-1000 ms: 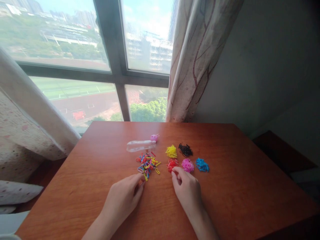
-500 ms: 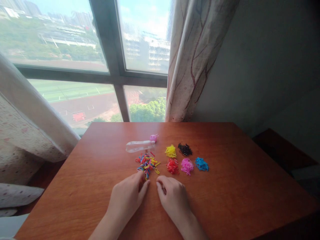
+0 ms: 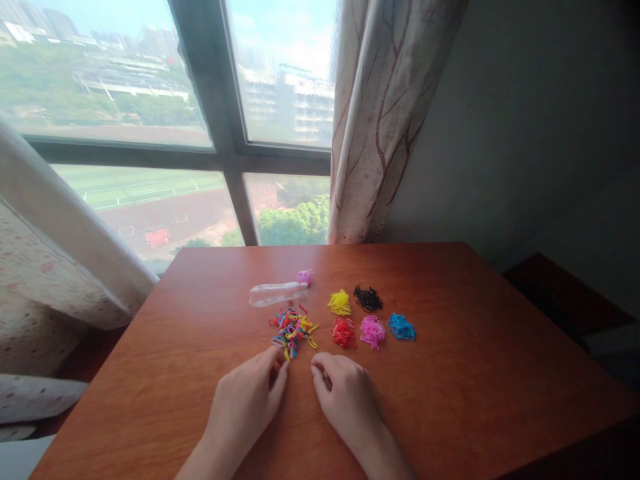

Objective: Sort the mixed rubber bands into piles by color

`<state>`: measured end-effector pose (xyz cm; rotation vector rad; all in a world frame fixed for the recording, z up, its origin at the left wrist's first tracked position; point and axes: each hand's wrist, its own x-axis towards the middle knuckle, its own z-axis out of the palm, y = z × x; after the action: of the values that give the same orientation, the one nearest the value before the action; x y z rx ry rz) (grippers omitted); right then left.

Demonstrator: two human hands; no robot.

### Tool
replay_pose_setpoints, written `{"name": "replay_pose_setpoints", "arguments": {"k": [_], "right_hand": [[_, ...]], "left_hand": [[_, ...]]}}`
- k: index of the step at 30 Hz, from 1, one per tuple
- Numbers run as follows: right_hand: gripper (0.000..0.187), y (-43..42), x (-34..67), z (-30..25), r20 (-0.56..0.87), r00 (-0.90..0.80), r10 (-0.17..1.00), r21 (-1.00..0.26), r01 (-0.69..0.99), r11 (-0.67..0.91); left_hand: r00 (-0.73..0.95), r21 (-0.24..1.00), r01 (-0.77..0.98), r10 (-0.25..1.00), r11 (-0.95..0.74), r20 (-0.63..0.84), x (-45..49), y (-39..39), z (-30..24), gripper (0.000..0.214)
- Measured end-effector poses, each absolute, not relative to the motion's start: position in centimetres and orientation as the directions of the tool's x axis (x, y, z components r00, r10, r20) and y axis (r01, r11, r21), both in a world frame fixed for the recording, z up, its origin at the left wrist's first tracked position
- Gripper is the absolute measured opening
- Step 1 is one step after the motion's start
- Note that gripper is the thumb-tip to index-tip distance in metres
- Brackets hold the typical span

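A mixed pile of small coloured rubber bands (image 3: 293, 329) lies on the brown wooden table (image 3: 450, 373). To its right sit sorted little heaps: yellow (image 3: 340, 303), black (image 3: 368, 299), red (image 3: 344, 332), pink (image 3: 373, 331) and blue (image 3: 401, 327). My left hand (image 3: 247, 407) rests on the table with its fingertips at the near edge of the mixed pile, fingers curled. My right hand (image 3: 343, 400) lies beside it, fingers curled in a loose pinch just below the pile; what it holds, if anything, is hidden.
A clear plastic bottle (image 3: 278, 293) with a pink cap (image 3: 305, 277) lies on its side behind the mixed pile. A window and patterned curtains (image 3: 380, 120) stand behind the table. A lower dark surface (image 3: 565, 300) sits at the right.
My right hand has moved left from the red heap to a spot next to my left hand, below the mixed pile. My left hand has stayed at the pile's near edge.
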<state>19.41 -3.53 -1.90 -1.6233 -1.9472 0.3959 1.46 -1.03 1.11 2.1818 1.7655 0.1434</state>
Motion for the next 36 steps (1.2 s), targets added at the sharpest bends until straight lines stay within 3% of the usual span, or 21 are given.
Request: {"name": "replay_pose_setpoints", "arguments": {"k": [6,18,31,36], "right_hand": [[0.016,-3.6,19.4,-2.0,0.228,-0.102,0.968,-0.572,0.791,0.218],[0.014,-3.4,19.4,-2.0,0.219,-0.111,0.969,-0.587,0.779,0.222],[0.014,-3.5,19.5,-2.1,0.211,-0.125,0.969,-0.586,0.778,0.228],[0.014,-3.5,19.5,-2.0,0.207,-0.120,0.971,-0.579,0.785,0.221]], "left_hand": [[0.186,0.212,0.965,0.971,-0.153,-0.148,2.2,-0.8,1.5,0.017],[0.137,0.220,0.971,0.967,-0.089,-0.215,0.5,-0.7,2.5,0.015],[0.291,0.102,0.956,0.924,-0.274,-0.246,0.3,0.1,3.4,0.021],[0.310,0.110,0.950,0.912,-0.291,-0.269,0.0,0.6,3.9,0.019]]}}
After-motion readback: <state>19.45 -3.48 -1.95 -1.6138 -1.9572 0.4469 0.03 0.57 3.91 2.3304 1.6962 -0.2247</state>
